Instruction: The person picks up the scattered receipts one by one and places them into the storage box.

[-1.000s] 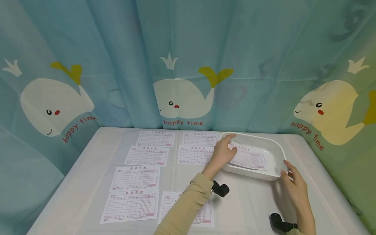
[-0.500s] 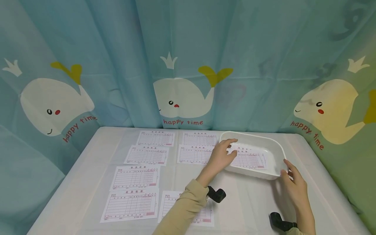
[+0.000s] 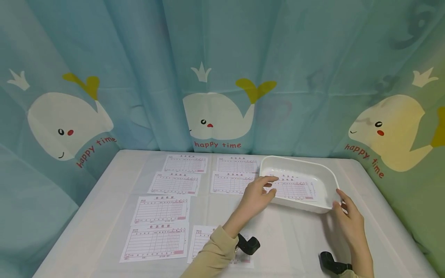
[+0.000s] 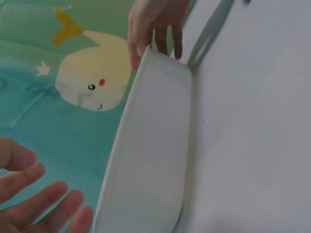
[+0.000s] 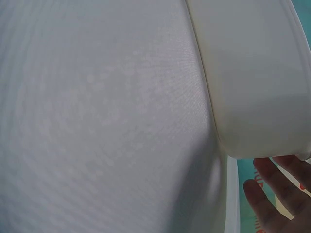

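A white plastic tray stands at the right of the table, with printed receipt forms lying overlapped inside it. My left hand hovers over the tray's left end, fingers loosely bent and nothing between them. In the left wrist view those relaxed fingers show beside the tray's long outer wall. At the near right corner my right hand grips the rim between thumb and fingers. The right wrist view has this hand's fingers against the tray's end.
Two receipt forms lie just left of the tray. Several more form a column at the table's left, and one lies partly under the left sleeve. A whale-print curtain hangs behind the table.
The left hand has drawn back from inside the tray toward the lower left, uncovering more of the top receipt form, which now lies flat. The right hand stays at the tray's corner.
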`<action>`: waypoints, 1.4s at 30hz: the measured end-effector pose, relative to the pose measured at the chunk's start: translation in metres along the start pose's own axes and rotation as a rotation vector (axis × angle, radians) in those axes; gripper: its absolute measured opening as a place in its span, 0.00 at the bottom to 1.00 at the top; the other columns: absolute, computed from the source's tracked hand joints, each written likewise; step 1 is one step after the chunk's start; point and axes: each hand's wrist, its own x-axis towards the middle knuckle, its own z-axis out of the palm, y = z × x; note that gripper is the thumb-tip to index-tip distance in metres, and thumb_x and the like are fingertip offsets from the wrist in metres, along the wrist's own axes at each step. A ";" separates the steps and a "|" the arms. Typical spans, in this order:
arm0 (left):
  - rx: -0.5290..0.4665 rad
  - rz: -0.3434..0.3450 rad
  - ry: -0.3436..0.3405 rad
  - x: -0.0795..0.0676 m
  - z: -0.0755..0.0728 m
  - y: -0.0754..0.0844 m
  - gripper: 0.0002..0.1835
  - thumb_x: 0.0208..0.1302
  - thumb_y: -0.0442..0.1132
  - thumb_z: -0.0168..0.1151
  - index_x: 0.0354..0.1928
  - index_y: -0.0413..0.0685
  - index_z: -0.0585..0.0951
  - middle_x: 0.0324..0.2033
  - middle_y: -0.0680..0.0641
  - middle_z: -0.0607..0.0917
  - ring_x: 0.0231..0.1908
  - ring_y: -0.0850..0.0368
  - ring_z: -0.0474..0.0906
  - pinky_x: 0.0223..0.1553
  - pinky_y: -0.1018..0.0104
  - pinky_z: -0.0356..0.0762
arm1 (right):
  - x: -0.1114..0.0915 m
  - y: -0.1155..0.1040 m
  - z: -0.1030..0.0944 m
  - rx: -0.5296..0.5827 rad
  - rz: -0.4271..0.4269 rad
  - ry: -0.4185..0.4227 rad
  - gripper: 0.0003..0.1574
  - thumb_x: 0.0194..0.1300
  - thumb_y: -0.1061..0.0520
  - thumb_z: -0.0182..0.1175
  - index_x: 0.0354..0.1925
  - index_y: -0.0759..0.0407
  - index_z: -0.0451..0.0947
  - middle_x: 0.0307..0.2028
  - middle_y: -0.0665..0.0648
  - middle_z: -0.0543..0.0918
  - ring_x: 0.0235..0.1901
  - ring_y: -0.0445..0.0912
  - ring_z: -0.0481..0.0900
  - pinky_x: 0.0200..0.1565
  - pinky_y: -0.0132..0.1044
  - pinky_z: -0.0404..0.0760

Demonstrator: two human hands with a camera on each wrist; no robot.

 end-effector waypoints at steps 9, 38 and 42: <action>0.007 0.006 -0.006 -0.022 -0.010 -0.004 0.17 0.64 0.34 0.58 0.55 0.48 0.80 0.51 0.47 0.83 0.49 0.53 0.81 0.47 0.71 0.79 | 0.000 0.001 0.001 0.016 -0.005 -0.001 0.33 0.75 0.51 0.40 0.73 0.60 0.53 0.69 0.74 0.58 0.61 0.66 0.62 0.60 0.60 0.66; 0.071 -0.051 -0.040 -0.089 -0.054 -0.039 0.14 0.66 0.35 0.56 0.52 0.44 0.80 0.48 0.45 0.83 0.45 0.56 0.80 0.47 0.64 0.79 | -0.001 0.003 -0.001 0.013 0.015 -0.019 0.34 0.75 0.50 0.39 0.74 0.57 0.52 0.71 0.72 0.57 0.63 0.66 0.61 0.61 0.56 0.68; 0.079 -0.030 -0.025 -0.097 -0.061 -0.045 0.13 0.66 0.35 0.56 0.51 0.43 0.80 0.47 0.46 0.83 0.44 0.57 0.80 0.47 0.64 0.79 | 0.001 0.003 0.000 0.006 0.008 -0.017 0.34 0.75 0.50 0.39 0.74 0.57 0.52 0.70 0.72 0.57 0.63 0.66 0.62 0.60 0.54 0.69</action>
